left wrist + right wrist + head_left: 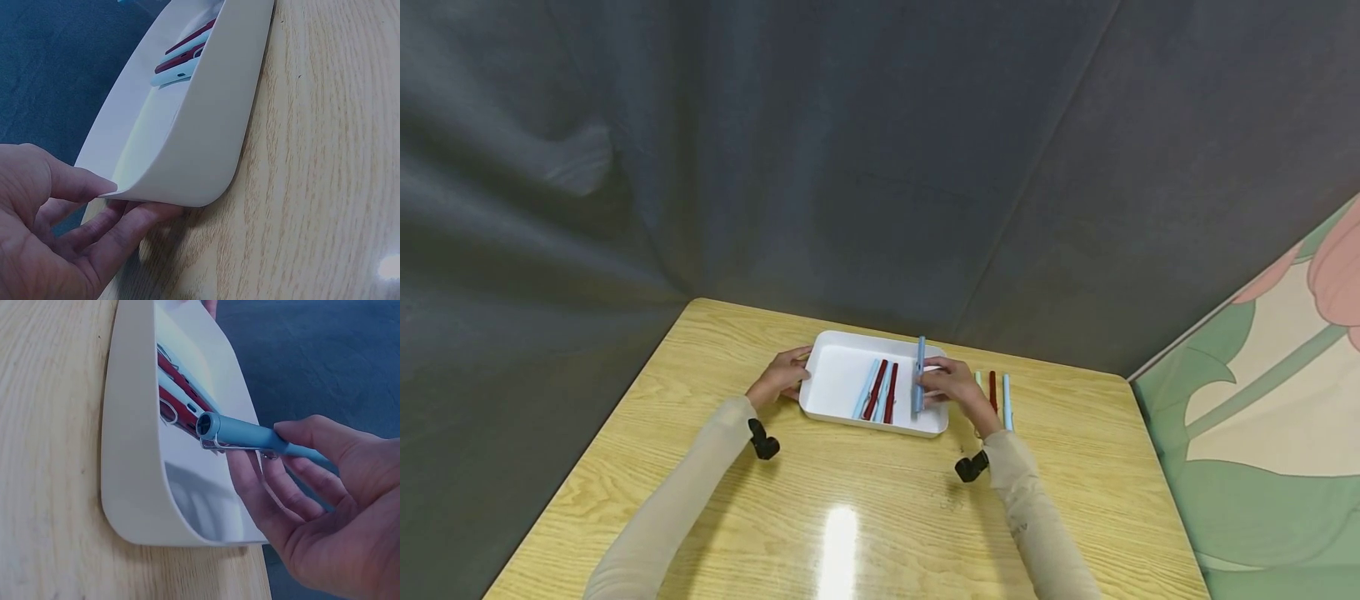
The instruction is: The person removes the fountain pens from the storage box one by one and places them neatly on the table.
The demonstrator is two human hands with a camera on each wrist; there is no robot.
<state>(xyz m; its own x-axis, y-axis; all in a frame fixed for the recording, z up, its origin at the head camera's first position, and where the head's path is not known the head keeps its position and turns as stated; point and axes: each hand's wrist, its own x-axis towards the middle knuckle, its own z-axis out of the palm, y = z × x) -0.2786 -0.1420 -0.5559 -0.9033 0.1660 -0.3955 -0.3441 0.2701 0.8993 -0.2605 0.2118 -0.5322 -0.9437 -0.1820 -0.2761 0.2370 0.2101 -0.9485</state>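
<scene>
A white rectangular tray (pixel 835 375) stands on the wooden table, with light blue and dark red pens (pixel 891 393) lying side by side inside it. My left hand (pixel 781 377) grips the tray's left end; in the left wrist view the thumb (pixel 81 184) is on the rim and the fingers are against the outside wall. Over the tray's right part, my right hand (pixel 951 382) pinches a blue pen (pixel 240 432) with a wire clip between thumb and fingers. That pen is raised above the tray floor, apart from the others.
Right of the tray, partly behind the right wrist, lie a light green pen (pixel 978 379), a dark red pen (pixel 992 390) and a light blue pen (pixel 1007 402). A dark curtain (pixel 865 167) hangs behind the table (pixel 775 517). A flower-patterned cloth (pixel 1262 417) is at the right.
</scene>
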